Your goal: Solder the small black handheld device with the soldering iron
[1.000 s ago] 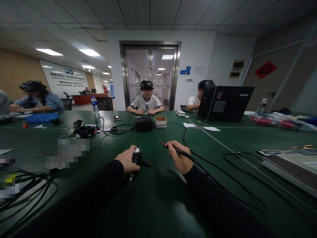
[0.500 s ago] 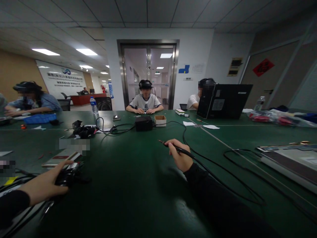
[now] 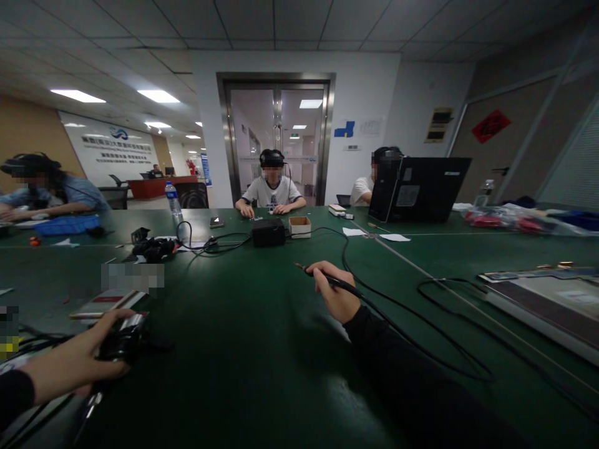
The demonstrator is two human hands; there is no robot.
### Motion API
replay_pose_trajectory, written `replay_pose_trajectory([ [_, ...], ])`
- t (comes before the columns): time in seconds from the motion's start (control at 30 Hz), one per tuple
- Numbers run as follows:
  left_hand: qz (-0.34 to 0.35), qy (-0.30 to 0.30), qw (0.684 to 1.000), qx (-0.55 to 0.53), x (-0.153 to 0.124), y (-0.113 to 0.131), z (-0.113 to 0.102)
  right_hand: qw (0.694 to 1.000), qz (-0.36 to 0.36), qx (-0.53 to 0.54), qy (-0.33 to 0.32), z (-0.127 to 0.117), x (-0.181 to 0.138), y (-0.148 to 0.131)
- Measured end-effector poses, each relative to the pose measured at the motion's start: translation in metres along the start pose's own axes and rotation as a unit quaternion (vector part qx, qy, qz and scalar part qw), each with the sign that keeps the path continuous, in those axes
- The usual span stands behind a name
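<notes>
My right hand (image 3: 336,292) is closed round the black handle of a soldering iron (image 3: 344,284), held like a pen. Its thin metal tip points left and away from me, over the green table. A black cable runs back from the handle beside my dark sleeve. At the lower left, my left hand (image 3: 77,362) is wrapped round a black and silver device (image 3: 124,340) whose exact kind I cannot make out. Thumb and forefinger lie on either side of it, and the other fingers are mostly hidden. Below it a thin shiny rod (image 3: 88,408) slants toward me.
A black box (image 3: 268,232) with cables and a small open carton (image 3: 300,227) stand ahead on the green table (image 3: 224,349). Left are a notebook (image 3: 105,300) and black gear (image 3: 156,249); right, a flat panel (image 3: 538,305) and computer case (image 3: 421,190). Several people sit around.
The whole view has shifted slightly, moving the background a little left. Both hands keep their holds. The person opposite has moved their hands slightly apart.
</notes>
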State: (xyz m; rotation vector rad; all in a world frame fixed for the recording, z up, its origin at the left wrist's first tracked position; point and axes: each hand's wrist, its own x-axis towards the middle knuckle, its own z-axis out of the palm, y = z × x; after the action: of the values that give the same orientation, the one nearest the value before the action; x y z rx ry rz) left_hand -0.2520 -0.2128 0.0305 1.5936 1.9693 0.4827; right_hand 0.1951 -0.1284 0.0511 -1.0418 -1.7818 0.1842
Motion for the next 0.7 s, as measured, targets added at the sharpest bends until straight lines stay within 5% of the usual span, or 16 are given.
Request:
replay_pose_trajectory([
  [0.23,0.062,-0.041,0.995,-0.064,-0.012,0.105,0.061,1.000,-0.004,0.006,-0.005,0.003,-0.001,0.002],
  [0.4,0.100,-0.121,0.984,-0.087,0.029,0.167,0.097,1.000,-0.004,0.004,-0.006,0.001,0.000,0.005],
  [0.7,0.132,-0.095,0.984,-0.078,0.092,0.241,0.151,1.000,0.011,0.005,0.014,0.001,0.001,0.013],
])
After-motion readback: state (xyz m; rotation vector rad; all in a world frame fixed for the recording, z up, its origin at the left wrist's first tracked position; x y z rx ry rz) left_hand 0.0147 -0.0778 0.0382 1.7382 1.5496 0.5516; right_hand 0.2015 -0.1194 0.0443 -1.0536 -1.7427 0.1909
